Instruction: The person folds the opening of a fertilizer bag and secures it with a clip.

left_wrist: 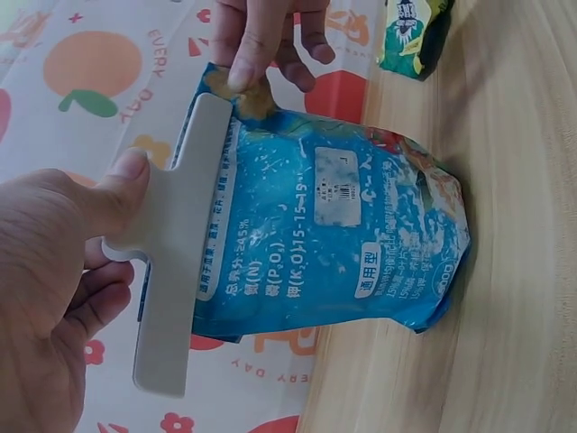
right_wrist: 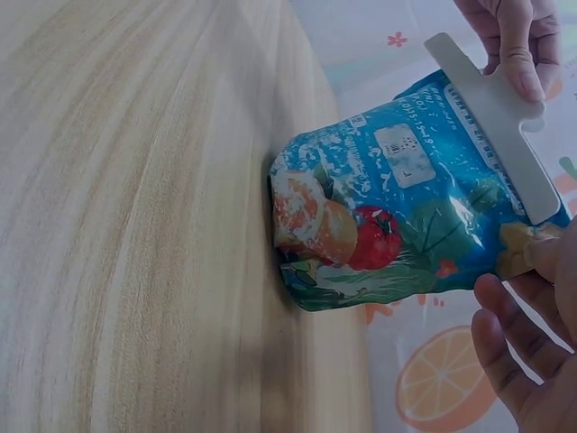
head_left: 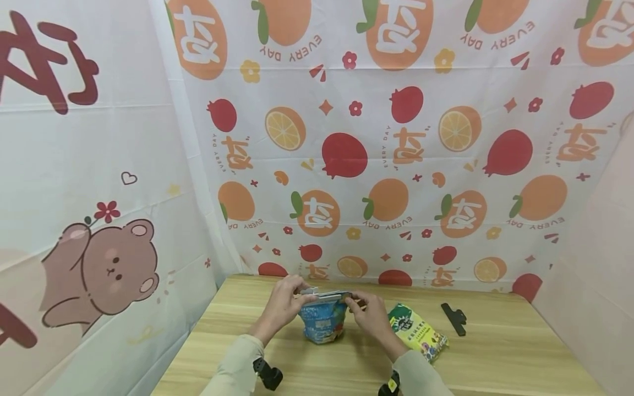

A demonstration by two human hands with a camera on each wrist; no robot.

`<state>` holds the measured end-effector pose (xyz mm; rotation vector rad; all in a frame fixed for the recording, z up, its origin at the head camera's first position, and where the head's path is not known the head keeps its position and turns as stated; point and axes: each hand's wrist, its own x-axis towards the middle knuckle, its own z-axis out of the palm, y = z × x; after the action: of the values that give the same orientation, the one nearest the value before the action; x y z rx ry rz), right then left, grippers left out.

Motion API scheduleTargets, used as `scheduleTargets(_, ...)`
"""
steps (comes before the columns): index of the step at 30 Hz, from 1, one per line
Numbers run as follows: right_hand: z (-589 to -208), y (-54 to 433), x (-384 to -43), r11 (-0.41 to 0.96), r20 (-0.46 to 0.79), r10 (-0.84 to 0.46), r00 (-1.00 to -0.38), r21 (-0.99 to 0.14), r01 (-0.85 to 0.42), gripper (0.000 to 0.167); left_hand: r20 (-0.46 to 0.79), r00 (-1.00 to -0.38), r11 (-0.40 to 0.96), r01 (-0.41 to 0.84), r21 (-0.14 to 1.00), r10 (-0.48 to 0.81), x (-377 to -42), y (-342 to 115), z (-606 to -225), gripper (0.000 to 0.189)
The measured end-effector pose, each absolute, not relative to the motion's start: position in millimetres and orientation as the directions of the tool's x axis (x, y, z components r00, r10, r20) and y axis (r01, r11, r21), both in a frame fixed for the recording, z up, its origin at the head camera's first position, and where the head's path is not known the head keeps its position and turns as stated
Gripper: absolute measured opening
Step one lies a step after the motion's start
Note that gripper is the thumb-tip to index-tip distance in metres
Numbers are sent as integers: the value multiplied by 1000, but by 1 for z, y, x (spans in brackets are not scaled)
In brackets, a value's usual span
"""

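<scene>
A blue printed bag stands on the wooden table between both hands, with vegetable pictures on one side. A white bag clip lies across its top edge. My left hand pinches the clip's handle between thumb and fingers, clearly seen in the left wrist view. At the other end of the bag's top, my right hand pinches the corner between thumb and forefinger. In the right wrist view, the other fingers of the right hand are loosely bent. The bag's bottom rests on the tabletop.
A yellow-and-green packet lies flat on the table beside my right forearm. Further right is a black clip. A fruit-patterned cloth hangs behind the table's far edge, and another cloth with a bear hangs at left.
</scene>
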<state>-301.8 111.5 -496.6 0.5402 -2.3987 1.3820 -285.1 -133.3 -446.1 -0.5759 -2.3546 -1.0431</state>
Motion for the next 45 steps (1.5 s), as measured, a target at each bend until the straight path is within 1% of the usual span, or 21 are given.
scheduleTargets(8, -495, 113, -300, 461, 445, -160, -881, -755, -466, 13, 591, -787, 609, 559, 562, 177, -287, -128, -448, 16)
scheduleTargets(15, -496, 114, -300, 450, 488, -206, -848, -723, -525, 15, 617, -764, 603, 585, 542, 187, -289, -124, -447, 13)
scheduleTargets(19, -497, 113, -298, 461, 488, -209, -847, -715, -525, 16, 606, -773, 610, 575, 545, 189, -287, -123, -446, 13)
scheduleTargets(23, -498, 111, -296, 457, 466, -215, -858, -729, -510, 21, 593, -782, 614, 566, 550, 190, -285, -122, -446, 13)
scheduleTargets(29, -501, 109, -293, 440, 423, -239, -874, -755, -486, 35, 588, -789, 610, 557, 564, 177, -285, -122, -444, 12)
scheduleTargets(34, -502, 110, -292, 448, 406, -245, -881, -758, -474, 39, 618, -766, 607, 580, 543, 178, -285, -120, -445, 13)
scheduleTargets(37, -504, 110, -293, 459, 401, -245, -883, -754, -470, 40, 612, -771, 605, 576, 551, 177, -286, -118, -444, 13)
scheduleTargets(42, -503, 110, -293, 463, 391, -255, -884, -753, -467, 41, 567, -805, 607, 541, 583, 174, -285, -115, -442, 11)
scheduleTargets(45, -501, 111, -293, 457, 369, -260, -892, -767, -450, 40, 558, -810, 609, 538, 583, 181, -286, -114, -440, 11)
